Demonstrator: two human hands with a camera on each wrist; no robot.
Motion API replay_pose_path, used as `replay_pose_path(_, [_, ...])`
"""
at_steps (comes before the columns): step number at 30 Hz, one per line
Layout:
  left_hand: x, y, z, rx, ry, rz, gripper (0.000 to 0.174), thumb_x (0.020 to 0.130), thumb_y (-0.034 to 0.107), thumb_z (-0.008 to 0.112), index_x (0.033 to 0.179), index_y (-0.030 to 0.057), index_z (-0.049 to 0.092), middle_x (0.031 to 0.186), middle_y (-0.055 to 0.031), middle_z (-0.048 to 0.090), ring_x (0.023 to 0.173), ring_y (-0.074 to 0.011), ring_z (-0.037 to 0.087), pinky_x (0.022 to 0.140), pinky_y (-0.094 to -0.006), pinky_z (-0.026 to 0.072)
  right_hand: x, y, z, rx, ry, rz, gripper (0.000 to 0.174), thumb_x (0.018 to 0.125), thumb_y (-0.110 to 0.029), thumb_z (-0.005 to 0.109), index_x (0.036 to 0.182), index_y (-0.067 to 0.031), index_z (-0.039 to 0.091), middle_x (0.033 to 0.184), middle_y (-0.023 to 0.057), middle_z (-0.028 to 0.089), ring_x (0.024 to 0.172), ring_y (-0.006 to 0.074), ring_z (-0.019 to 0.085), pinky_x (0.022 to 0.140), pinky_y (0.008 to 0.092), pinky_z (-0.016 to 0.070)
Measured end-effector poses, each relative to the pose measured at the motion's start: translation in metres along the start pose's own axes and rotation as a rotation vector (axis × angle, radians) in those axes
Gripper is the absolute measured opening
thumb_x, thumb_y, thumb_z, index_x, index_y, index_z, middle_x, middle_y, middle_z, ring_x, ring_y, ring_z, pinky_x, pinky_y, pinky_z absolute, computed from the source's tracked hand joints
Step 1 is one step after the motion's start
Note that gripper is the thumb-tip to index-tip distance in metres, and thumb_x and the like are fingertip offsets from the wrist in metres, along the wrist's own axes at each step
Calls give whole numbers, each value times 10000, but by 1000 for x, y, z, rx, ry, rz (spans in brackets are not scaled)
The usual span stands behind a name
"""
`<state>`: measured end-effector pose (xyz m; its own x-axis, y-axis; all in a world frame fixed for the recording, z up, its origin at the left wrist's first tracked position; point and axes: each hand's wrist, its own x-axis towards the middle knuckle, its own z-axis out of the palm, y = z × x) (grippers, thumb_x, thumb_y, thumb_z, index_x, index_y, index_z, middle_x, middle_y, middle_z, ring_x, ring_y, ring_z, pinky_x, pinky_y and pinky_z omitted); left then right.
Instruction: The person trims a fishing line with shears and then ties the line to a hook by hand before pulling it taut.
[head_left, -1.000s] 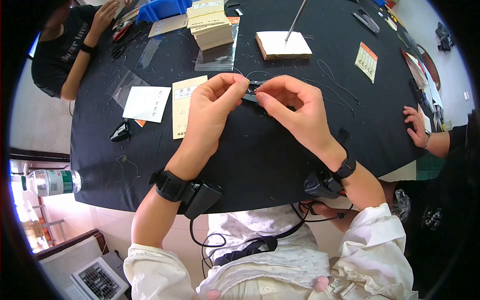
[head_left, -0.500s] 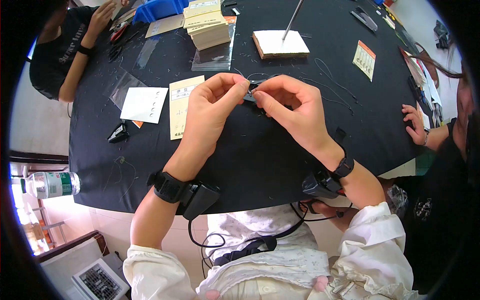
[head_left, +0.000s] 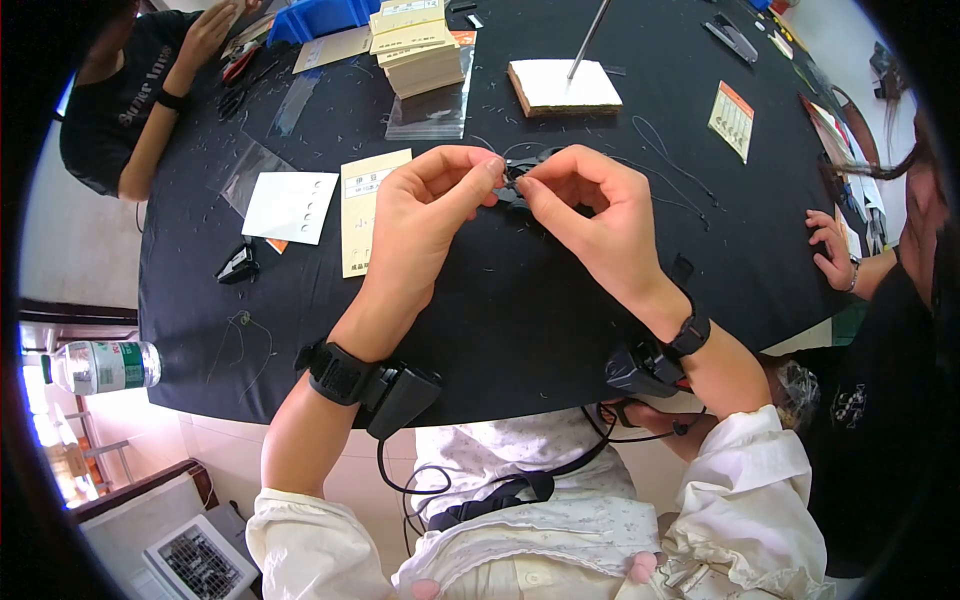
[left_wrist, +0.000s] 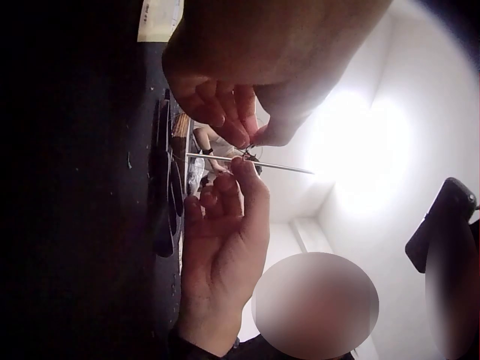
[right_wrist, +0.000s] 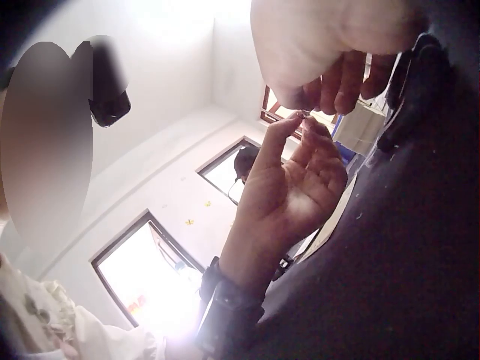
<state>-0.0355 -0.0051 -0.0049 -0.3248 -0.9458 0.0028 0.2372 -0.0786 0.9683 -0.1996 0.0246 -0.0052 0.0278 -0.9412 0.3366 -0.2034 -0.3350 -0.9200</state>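
Observation:
Over the black table, my left hand (head_left: pixel 430 205) and right hand (head_left: pixel 600 215) meet fingertip to fingertip. Thumb and forefinger of each pinch a tiny dark piece (left_wrist: pixel 250 152) with thin strands; I cannot tell its kind. The right wrist view shows the left hand (right_wrist: pixel 289 187) palm-on, with the right hand (right_wrist: pixel 341 45) above it. Right behind the fingertips lies a dark tool (left_wrist: pixel 166 180) with looped handles, partly covered by the hands in the head view.
Beyond the hands stand a white-topped block (head_left: pixel 550 95) with an upright metal rod and a stack of paper envelopes (head_left: pixel 420 65). A single envelope (head_left: pixel 360 225), a white card (head_left: pixel 290 205) and a small black stapler (head_left: pixel 238 263) lie left. Thin black cords (head_left: pixel 675 165) lie right.
Both hands stay at the same spot. The right fingertips have shifted slightly, and the small dark piece between the hands has turned a little.

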Motion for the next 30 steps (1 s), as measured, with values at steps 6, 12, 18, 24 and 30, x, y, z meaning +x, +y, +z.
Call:
replay_pose_path(6, [-1,0,0,29,14,-6,163,828,165,644,912,26,631,796,-9,614,702,-47,541,607,-159,387,-1,1,-1,-6,-21,7,70,783,-87,642,776,-22,619,677,-2,606,574,27,526,515,164,403])
replay_pose_path(12, [0,-1,0,56,18,17,174,823,177,650,907,26,628,796,-14,615,710,-59,545,625,-176,386,-2,1,1,-30,-39,-18,75,783,-96,645,790,-24,625,678,-1,603,571,26,516,509,167,394])
replay_pose_path(18, [0,-4,-1,86,36,35,164,828,171,636,909,29,623,797,-14,612,716,-65,543,640,-189,389,-2,0,2,-95,-50,-66,69,791,-88,635,802,-21,622,680,-4,600,573,26,517,508,167,391])
replay_pose_path(24, [1,-2,0,96,44,74,173,832,181,630,917,31,628,797,-14,613,715,-65,541,638,-186,385,0,2,-1,8,16,-20,72,808,-91,616,822,-21,605,685,-8,598,589,30,538,522,167,409])
replay_pose_path(30, [0,-1,0,63,59,75,189,830,193,639,929,31,635,808,-13,615,724,-56,536,634,-177,380,1,-1,-3,123,-1,93,83,839,-102,592,857,-21,588,735,10,607,641,50,567,563,174,446])
